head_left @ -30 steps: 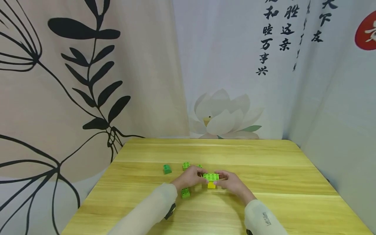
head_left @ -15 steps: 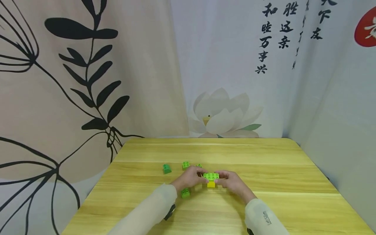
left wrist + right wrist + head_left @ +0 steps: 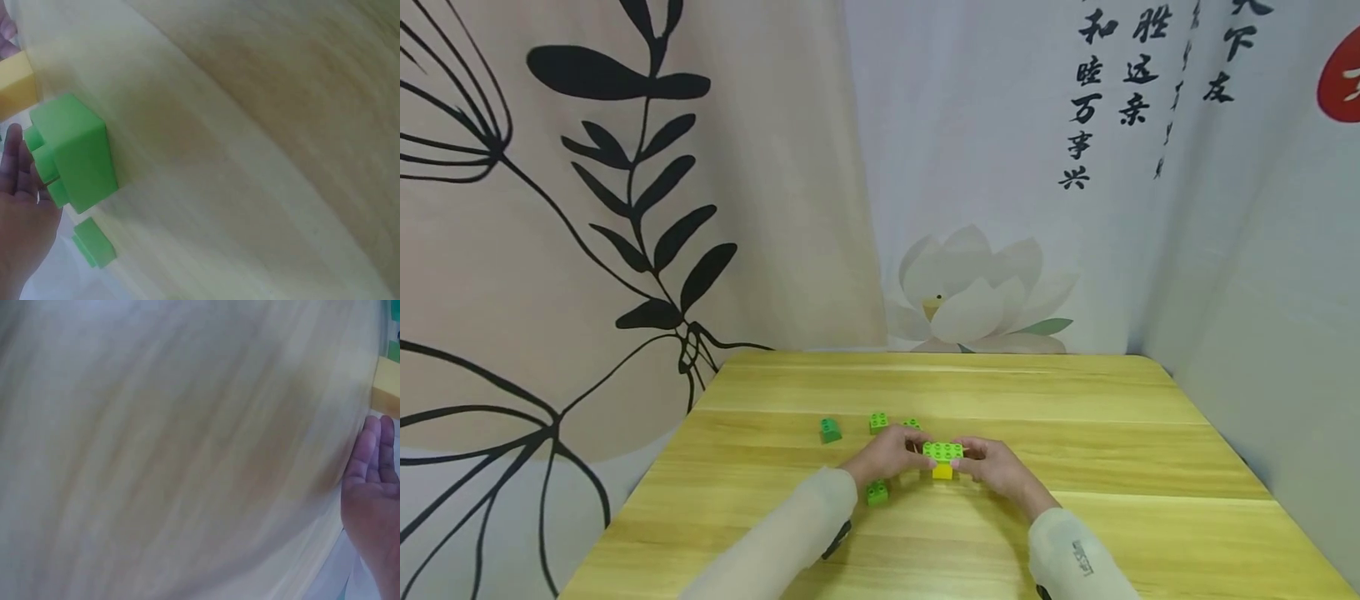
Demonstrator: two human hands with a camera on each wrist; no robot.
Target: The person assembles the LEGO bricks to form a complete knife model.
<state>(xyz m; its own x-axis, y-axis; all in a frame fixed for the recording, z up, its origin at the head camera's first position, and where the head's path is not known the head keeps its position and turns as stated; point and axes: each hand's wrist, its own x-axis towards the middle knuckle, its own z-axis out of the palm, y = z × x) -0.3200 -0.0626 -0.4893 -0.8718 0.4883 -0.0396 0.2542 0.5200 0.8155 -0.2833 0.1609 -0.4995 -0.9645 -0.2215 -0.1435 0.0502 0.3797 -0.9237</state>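
A light green building brick (image 3: pixel 943 452) with rows of studs sits on top of a yellow brick (image 3: pixel 942 472) in the head view. From its left side my left hand (image 3: pixel 890 452) pinches the light green brick, thumb in front and fingers behind. On the opposite side my right hand (image 3: pixel 995 468) holds it the same way. In the left wrist view the yellow brick (image 3: pixel 17 86) shows at the left edge, beyond a loose green brick (image 3: pixel 84 153). The right wrist view catches part of the yellow brick (image 3: pixel 386 387) above the fingers.
Loose bricks lie around the left hand on the wooden table (image 3: pixel 1112 433): a dark green one (image 3: pixel 831 431), a green one (image 3: pixel 878 422), a partly hidden one (image 3: pixel 912 423) and a nearer one (image 3: pixel 877 493). A printed curtain (image 3: pixel 790 183) hangs behind the table.
The head view shifts slightly. Both hands stay at the stacked bricks, with no clear movement of the bricks on the table.
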